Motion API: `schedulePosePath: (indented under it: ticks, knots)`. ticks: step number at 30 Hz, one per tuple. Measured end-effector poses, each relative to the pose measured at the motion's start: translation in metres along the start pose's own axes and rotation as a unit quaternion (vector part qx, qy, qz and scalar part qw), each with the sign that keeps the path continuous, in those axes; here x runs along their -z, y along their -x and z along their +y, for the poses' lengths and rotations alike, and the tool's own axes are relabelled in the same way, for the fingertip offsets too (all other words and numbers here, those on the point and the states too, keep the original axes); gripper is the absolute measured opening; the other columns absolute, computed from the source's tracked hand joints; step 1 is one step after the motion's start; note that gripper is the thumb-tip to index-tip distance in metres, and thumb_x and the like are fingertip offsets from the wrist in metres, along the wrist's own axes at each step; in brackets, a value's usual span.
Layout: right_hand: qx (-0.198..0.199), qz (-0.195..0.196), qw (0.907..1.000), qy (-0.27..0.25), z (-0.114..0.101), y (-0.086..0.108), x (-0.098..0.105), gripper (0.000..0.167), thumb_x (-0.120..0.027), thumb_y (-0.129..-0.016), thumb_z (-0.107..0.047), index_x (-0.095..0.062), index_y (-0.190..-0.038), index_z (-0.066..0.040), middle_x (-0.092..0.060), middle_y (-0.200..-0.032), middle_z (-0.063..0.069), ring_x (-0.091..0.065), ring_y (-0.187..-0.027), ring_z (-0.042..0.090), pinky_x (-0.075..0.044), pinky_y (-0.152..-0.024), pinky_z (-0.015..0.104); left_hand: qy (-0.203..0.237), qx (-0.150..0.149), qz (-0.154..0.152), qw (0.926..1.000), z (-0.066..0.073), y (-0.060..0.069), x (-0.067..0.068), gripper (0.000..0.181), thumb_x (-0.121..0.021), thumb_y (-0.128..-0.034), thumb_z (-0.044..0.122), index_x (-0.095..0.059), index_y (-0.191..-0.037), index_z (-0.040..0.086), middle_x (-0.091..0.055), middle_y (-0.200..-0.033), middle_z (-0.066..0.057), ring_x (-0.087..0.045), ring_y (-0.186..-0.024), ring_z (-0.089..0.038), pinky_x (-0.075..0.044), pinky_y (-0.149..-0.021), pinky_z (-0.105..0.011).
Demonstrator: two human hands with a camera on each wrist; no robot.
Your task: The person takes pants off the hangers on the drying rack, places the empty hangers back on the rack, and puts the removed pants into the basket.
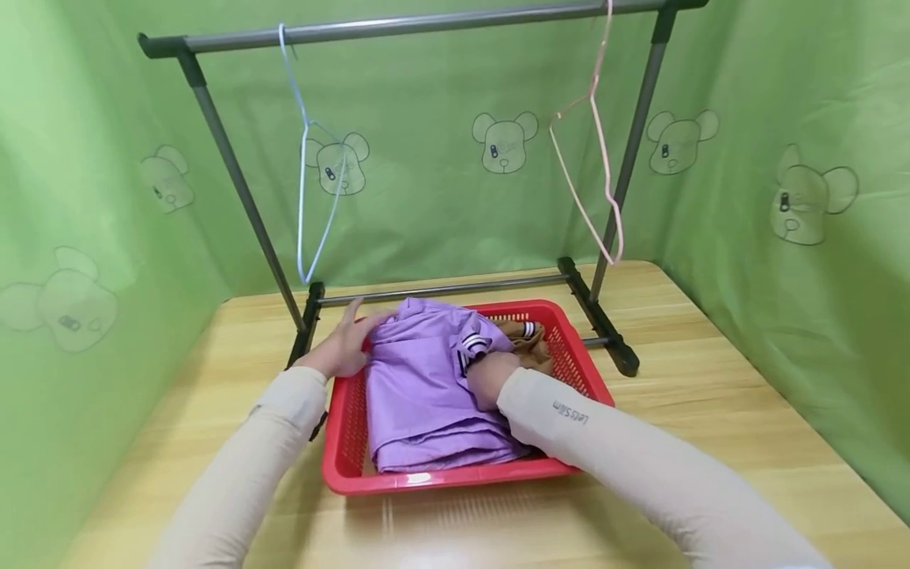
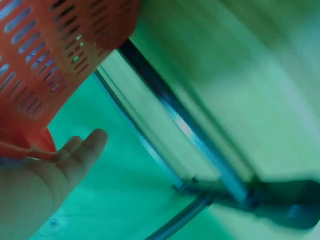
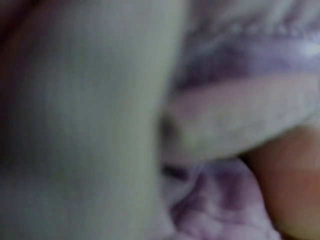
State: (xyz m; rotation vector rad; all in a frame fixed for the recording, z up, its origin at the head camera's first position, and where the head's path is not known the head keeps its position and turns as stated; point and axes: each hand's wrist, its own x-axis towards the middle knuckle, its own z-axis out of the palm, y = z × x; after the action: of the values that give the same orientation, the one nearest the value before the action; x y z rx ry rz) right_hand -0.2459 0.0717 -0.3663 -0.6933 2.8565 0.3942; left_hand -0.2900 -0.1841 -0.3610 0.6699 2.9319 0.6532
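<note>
A folded purple garment (image 1: pixel 426 371) with a black-and-white striped band lies in a red plastic basket (image 1: pixel 455 478). At the basket's back left corner is my left hand (image 1: pixel 348 344), its fingers reaching over the rim beside the cloth. Seen from the left wrist, the fingers (image 2: pixel 82 152) of that hand are fairly straight next to the basket's rim. My right hand (image 1: pixel 490 378) grips the purple cloth near the striped band, its fingertips hidden from the head view. The right wrist view is blurred and shows purple cloth (image 3: pixel 220 205) close against the fingers.
Behind the basket stands a grey metal clothes rack (image 1: pixel 426 24). A blue hanger (image 1: pixel 302 197) and a pink hanger (image 1: pixel 603 150) hang from its bar. Brown cloth (image 1: pixel 529 344) with a striped band lies at the basket's back right. Green curtains (image 1: pixel 426 221) surround the wooden table (image 1: pixel 711 379).
</note>
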Motion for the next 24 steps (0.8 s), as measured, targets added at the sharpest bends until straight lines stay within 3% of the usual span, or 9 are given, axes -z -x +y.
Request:
schedulePosePath:
  ticks: [3, 8, 15, 19, 24]
  knots:
    - [0.001, 0.003, 1.0000, -0.001, 0.002, 0.001, 0.001, 0.008, -0.069, -0.078, -0.015, -0.068, -0.072, -0.010, -0.063, -0.069, 0.008, -0.064, -0.068, 0.025, -0.056, -0.061, 0.044, -0.058, -0.036, -0.027, 0.9973, 0.005, -0.003, 0.001, 0.083, -0.056, -0.0729, -0.015, -0.043, -0.147, 0.020, 0.001, -0.157, -0.027, -0.025, -0.130, -0.060, -0.031, -0.103, -0.064]
    - [0.006, -0.005, 0.9999, -0.007, 0.003, 0.001, 0.001, 0.008, -0.069, -0.078, -0.015, -0.068, -0.071, -0.011, -0.062, -0.070, 0.007, -0.064, -0.070, 0.025, -0.056, -0.061, 0.044, -0.139, -0.084, -0.073, 0.9840, 0.011, -0.006, 0.003, 0.074, -0.061, -0.0732, -0.012, -0.051, -0.141, 0.016, -0.014, -0.160, -0.013, -0.014, -0.140, -0.049, -0.024, -0.102, -0.068]
    - [0.001, -0.008, 0.9999, -0.007, 0.003, 0.002, -0.001, 0.009, -0.069, -0.078, -0.016, -0.068, -0.070, -0.012, -0.063, -0.070, 0.007, -0.064, -0.072, 0.026, -0.055, -0.061, 0.043, -0.168, -0.130, -0.078, 0.9741, 0.011, -0.007, 0.004, 0.068, -0.060, -0.0715, -0.014, -0.058, -0.134, 0.014, -0.020, -0.160, 0.000, -0.010, -0.144, -0.041, -0.027, -0.094, -0.070]
    - [0.006, -0.003, 1.0000, -0.005, 0.002, 0.002, -0.001, 0.008, -0.069, -0.077, -0.015, -0.068, -0.070, -0.012, -0.063, -0.069, 0.006, -0.064, -0.071, 0.026, -0.055, -0.060, 0.043, -0.153, -0.132, -0.086, 0.9756, 0.011, -0.006, 0.006, 0.070, -0.061, -0.0713, -0.014, -0.058, -0.135, 0.014, -0.020, -0.160, 0.000, -0.008, -0.144, -0.042, -0.025, -0.094, -0.071]
    - [0.005, -0.003, 1.0000, -0.005, 0.003, 0.001, -0.001, 0.007, -0.069, -0.078, -0.015, -0.069, -0.072, -0.011, -0.063, -0.070, 0.006, -0.064, -0.070, 0.024, -0.055, -0.060, 0.043, -0.182, -0.095, -0.106, 0.9730, 0.017, -0.005, 0.006, 0.066, -0.061, -0.0765, -0.005, -0.055, -0.139, 0.017, -0.010, -0.161, -0.008, -0.004, -0.143, -0.044, -0.024, -0.096, -0.072]
